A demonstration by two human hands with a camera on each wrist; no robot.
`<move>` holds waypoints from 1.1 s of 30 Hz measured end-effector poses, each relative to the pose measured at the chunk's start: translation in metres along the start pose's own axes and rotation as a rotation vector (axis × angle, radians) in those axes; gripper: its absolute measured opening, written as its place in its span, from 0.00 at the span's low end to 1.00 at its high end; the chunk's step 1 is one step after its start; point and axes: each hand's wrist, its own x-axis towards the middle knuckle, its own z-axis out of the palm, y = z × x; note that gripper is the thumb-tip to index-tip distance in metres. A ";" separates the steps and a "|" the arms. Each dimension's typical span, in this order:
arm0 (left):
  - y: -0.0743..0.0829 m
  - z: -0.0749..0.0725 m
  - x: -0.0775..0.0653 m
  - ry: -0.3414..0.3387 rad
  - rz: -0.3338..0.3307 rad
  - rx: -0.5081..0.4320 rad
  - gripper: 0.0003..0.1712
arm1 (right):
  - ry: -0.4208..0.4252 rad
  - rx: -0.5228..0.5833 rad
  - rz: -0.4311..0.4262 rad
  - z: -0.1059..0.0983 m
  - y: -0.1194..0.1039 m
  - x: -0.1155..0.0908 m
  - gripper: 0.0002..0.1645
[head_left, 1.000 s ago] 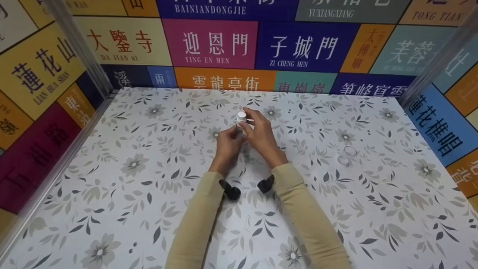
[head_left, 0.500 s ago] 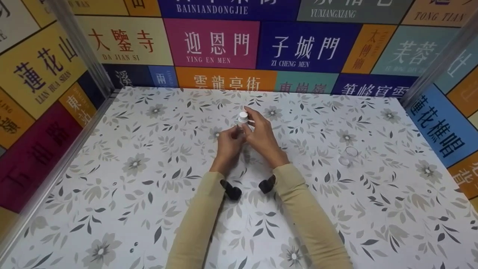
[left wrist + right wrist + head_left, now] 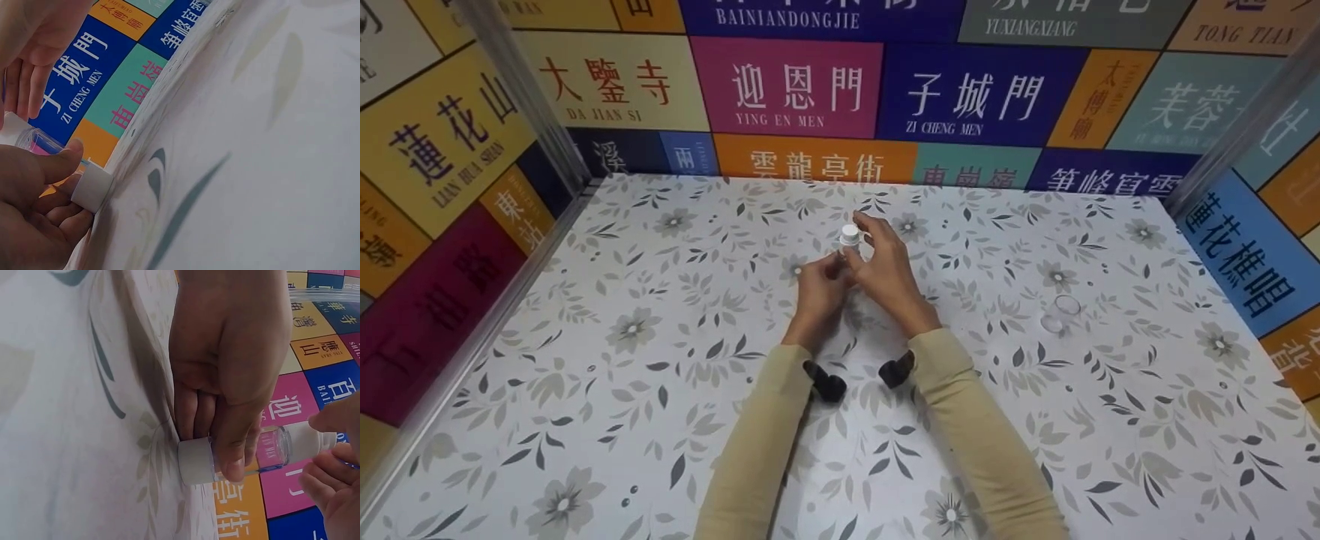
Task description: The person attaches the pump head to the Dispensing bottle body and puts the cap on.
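Note:
A small clear bottle [image 3: 270, 450] with a white base [image 3: 91, 187] and a white stepped top [image 3: 849, 234] stands upright between both hands, its base close to the table. My left hand [image 3: 819, 294] grips the clear lower body between thumb and fingers, just above the base. Around the top, my right hand [image 3: 888, 271] has its thumb at the white collar [image 3: 304, 440] and its fingers curved on the other side. A clear cup-shaped cover [image 3: 1060, 313] rests on the table to the right of the hands.
The table [image 3: 675, 420] has a white cloth with grey leaves and flowers. Behind it stands a wall [image 3: 787, 86] of coloured name panels, continuing along both sides. A black wrist camera [image 3: 829, 384] sits under the left sleeve, another black camera [image 3: 895, 370] by the right.
Fingers of the right hand have shifted slightly around the white top, the index finger lifting a little away from it. The left hand keeps its grip on the bottle.

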 end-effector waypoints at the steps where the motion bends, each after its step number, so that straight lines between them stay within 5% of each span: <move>1: 0.000 0.000 0.000 -0.001 -0.001 -0.004 0.07 | -0.003 0.007 -0.004 0.001 0.000 0.000 0.30; 18: 0.002 0.001 0.000 -0.008 -0.048 -0.064 0.22 | -0.003 -0.012 0.024 0.000 -0.001 0.000 0.30; 26: 0.003 0.002 0.000 -0.003 -0.075 -0.053 0.18 | 0.015 0.013 -0.069 0.002 -0.001 0.000 0.25; 33: 0.003 0.004 -0.001 -0.005 -0.066 -0.144 0.15 | 0.019 0.000 -0.072 0.001 0.000 -0.002 0.24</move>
